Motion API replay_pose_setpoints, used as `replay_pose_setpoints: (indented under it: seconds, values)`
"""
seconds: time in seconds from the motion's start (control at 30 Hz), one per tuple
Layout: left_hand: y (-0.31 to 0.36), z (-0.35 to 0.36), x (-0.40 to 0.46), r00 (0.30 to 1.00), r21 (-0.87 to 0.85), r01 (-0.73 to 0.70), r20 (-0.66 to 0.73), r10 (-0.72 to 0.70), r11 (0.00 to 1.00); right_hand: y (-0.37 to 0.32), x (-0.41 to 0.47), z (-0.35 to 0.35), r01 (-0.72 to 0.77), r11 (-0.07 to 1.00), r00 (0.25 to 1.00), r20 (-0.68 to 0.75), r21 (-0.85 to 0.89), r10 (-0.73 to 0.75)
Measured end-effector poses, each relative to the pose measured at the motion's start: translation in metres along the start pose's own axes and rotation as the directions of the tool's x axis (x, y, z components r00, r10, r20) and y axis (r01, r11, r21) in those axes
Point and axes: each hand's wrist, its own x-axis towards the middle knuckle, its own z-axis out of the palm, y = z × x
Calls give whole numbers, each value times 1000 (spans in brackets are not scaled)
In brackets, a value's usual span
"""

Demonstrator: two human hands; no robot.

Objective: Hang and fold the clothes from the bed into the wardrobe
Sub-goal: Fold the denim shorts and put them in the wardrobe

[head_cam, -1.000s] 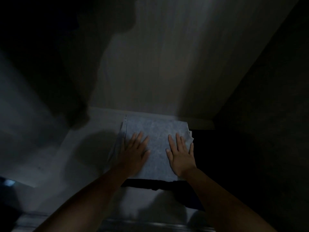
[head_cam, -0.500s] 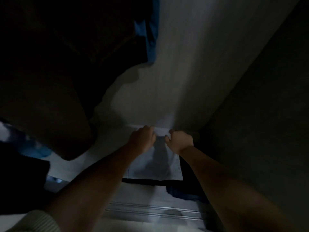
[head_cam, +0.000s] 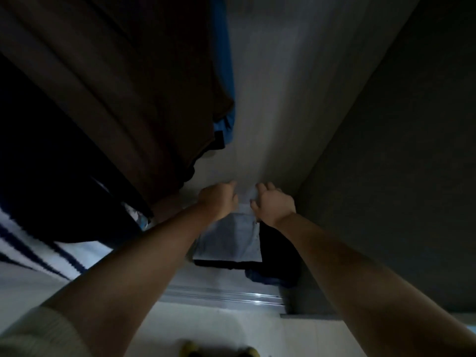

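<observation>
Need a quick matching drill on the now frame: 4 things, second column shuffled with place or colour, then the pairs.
Things:
1. folded pale blue garment
2. brown hanging garment
3. striped cloth
4. metal door track

Descriptions:
A. white with dark stripes, far left
B. on the wardrobe floor, under both hands
C. hanging at upper left
D. runs along the wardrobe's front edge

Pairs: 1-B, 2-C, 3-A, 4-D

The view is dim and grainy, its corners sunk in shadow. Faint light catches the pale back panel (head_cam: 270, 99). Straight edges bow from wide-angle distortion.
</observation>
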Motion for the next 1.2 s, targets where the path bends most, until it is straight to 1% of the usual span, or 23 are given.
replay_pose_setpoints:
  seconds: [0.07,0.13,0.27,0.37,0.43,0.6,0.7,0.8,0.9,0.97,1.03,1.13,1.2]
  values:
    - [12,-22,-5,1000,58,14,-23,-13,998,-1,-12,-18,0,1000,1000,-15,-11,0]
    - [24,-36,-10,1000,104,23,3,-24,994,2,-23,-31,-23,999,1000,-16,-22,23]
    - [40,-54,-23,998,126,-70,18,68,990,7,-41,-45,-82,996,996,-23,-20,82]
    - [47,-70,-28,994,133,-113,25,111,985,4,-51,-60,-123,992,992,-36,-13,122]
    - [55,-84,-28,987,152,-163,29,160,975,1,-60,-72,-152,988,986,-70,6,152]
    - [86,-104,-19,952,135,-307,19,307,942,2,-92,-101,-245,969,949,-193,39,248]
    - [121,-91,-29,900,135,-436,70,431,890,15,-135,-102,-360,929,906,-207,86,370]
    - [169,-67,-54,817,135,-576,134,561,806,37,-191,-95,-469,879,857,-194,92,478]
    - [221,-41,-90,690,177,-723,205,694,668,60,-258,-87,-587,803,781,-191,99,595]
    - [260,-23,-120,596,170,-803,259,760,572,75,-310,-82,-658,741,714,-201,136,670]
    - [296,-6,-149,510,152,-859,322,797,489,90,-361,-77,-717,681,647,-220,150,730]
    - [357,23,-199,361,122,-932,402,841,341,117,-445,-71,-805,577,546,-206,138,812]
    - [404,45,-237,291,93,-956,433,853,279,137,-504,-66,-849,509,479,-204,139,854]
